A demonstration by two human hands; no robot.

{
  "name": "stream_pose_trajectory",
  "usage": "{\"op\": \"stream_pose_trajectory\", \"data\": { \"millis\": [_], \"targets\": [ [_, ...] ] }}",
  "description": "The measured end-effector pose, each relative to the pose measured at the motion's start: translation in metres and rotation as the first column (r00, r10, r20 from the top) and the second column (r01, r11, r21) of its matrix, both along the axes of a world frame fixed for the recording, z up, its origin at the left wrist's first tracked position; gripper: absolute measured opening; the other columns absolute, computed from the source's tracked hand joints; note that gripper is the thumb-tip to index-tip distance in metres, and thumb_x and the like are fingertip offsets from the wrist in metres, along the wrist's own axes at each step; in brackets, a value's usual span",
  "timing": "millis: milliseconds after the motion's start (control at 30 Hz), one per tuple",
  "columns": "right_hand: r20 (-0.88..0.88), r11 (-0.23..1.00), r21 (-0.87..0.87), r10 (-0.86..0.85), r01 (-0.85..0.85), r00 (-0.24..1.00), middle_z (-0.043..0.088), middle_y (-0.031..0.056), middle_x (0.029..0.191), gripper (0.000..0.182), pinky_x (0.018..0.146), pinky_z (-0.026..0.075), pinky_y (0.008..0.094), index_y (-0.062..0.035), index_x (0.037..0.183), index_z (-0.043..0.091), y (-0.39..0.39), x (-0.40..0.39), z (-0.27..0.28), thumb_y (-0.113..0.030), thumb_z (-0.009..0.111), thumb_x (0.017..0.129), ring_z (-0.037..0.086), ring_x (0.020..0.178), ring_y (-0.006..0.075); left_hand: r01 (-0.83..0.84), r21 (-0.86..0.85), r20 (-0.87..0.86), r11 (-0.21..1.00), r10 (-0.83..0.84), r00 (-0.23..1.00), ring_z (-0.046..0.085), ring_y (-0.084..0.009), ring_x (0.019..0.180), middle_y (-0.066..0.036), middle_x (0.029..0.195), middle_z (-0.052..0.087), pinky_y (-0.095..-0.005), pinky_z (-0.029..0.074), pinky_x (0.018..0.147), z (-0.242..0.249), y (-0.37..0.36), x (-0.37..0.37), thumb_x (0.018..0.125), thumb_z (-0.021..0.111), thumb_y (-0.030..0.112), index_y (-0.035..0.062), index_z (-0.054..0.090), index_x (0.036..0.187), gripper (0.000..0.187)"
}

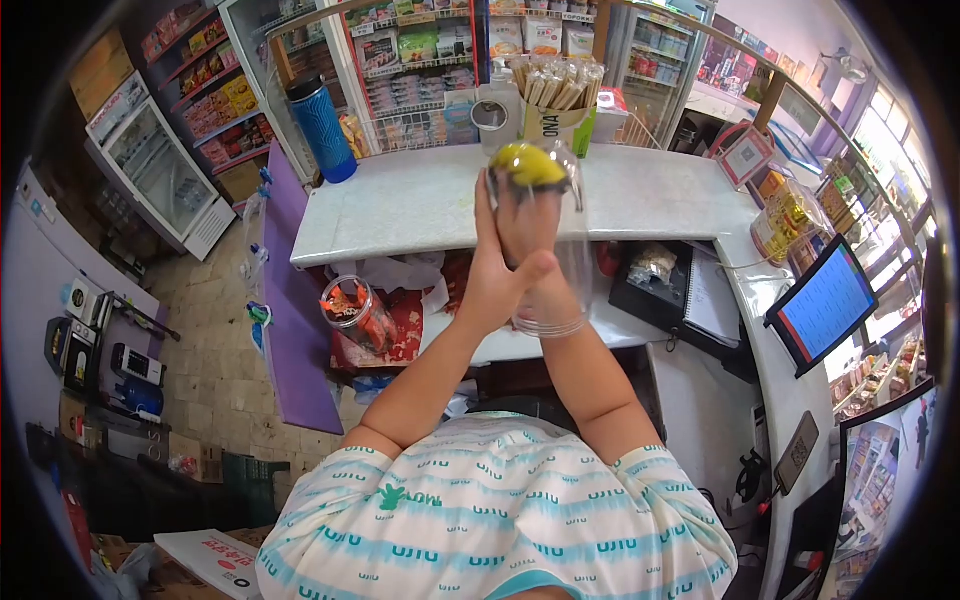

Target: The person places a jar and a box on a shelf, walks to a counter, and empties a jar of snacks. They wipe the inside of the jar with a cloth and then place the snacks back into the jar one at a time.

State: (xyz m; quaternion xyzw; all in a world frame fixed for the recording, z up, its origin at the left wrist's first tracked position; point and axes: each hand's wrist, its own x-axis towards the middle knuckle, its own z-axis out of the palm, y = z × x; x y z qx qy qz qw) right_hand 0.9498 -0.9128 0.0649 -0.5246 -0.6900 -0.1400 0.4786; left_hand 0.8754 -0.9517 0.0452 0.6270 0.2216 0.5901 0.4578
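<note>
A large clear jar (574, 235) is held up over the counter, its mouth toward me and its base tilted away. My left hand (495, 275) wraps around the outside of the jar on its left side, thumb lying across the wall. Through the mouth, my right hand (530, 225) reaches deep inside, blurred behind the clear wall. Its fingers press a yellow sponge (530, 166) with a dark edge against the far end. Down to the left, on the lower shelf, stands another clear jar (358, 318) with red-wrapped pieces in it.
The white counter (400, 205) carries a blue bottle (322, 130), a metal cup (490, 115) and a box of wrapped chopsticks (556, 105). To the right are a notebook (712, 295), a monitor (822, 305) and a plastic-wrapped container (790, 222). A purple panel (300, 320) borders the left.
</note>
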Motion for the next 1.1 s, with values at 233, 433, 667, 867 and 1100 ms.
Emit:
{"op": "stream_pose_trajectory", "data": {
  "millis": [233,433,667,867,1100],
  "targets": [
    [-0.897,0.612,0.022,0.361,-0.791,0.254,0.056,0.0111,0.121,0.043,0.097,0.04,0.031,0.003,0.126,0.047,-0.034,-0.008,-0.018,-0.016,0.058,0.089,0.052,0.113,0.0211,0.243,-0.012,0.582,0.97,-0.191,0.791,0.056,-0.0372,0.108,-0.018,0.14,0.03,-0.0464,0.057,0.074,0.01,0.0,-0.005,0.075,0.071,0.015,0.0367,-0.01,0.147,0.111],
    [-0.463,0.494,-0.181,0.72,-0.85,0.517,0.046,0.011,0.134,0.056,0.103,0.036,0.0319,0.003,0.137,0.037,-0.071,0.018,-0.04,0.006,0.05,0.083,0.045,0.124,0.0199,0.085,-0.077,0.654,0.993,-0.014,0.757,0.06,-0.0358,0.102,-0.024,0.133,0.038,-0.0432,0.058,0.074,0.017,0.015,-0.036,0.085,0.062,0.011,0.0343,-0.012,0.147,0.099],
    [-0.704,0.763,0.083,0.5,-0.641,0.504,0.068,0.0067,0.093,0.022,0.076,0.049,0.0249,0.004,0.1,0.063,-0.097,0.013,-0.038,0.001,0.071,0.08,0.063,0.083,0.0121,-0.053,-0.229,0.639,0.972,0.191,0.745,0.053,-0.0342,0.113,-0.024,0.142,0.025,-0.0487,0.054,0.083,0.004,-0.01,-0.009,0.093,0.058,0.023,0.0336,-0.01,0.146,0.087],
    [-0.643,0.909,0.01,0.326,-0.418,0.693,0.069,0.008,0.085,0.019,0.071,0.049,0.0263,0.0033,0.092,0.066,-0.138,0.106,0.013,-0.002,0.074,0.075,0.064,0.077,0.0155,-0.063,-0.29,0.468,0.955,0.199,0.861,0.046,-0.0313,0.121,-0.017,0.132,0.04,-0.052,0.048,0.092,-0.042,-0.008,-0.036,0.093,0.052,0.012,0.0071,0.025,0.14,0.054],
    [0.055,0.948,-0.318,0.008,0.01,0.998,0.062,0.0156,0.073,0.026,0.074,0.045,0.0405,0.002,0.074,0.063,-0.099,0.151,-0.049,-0.02,0.076,0.07,0.059,0.074,0.034,-0.237,-0.238,-0.179,0.942,0.197,0.964,0.059,-0.0125,0.084,-0.005,0.097,0.064,-0.0245,0.048,0.074,-0.144,0.0,-0.03,0.083,0.063,0.0,0.0038,0.062,0.101,0.019]
  ]
}}
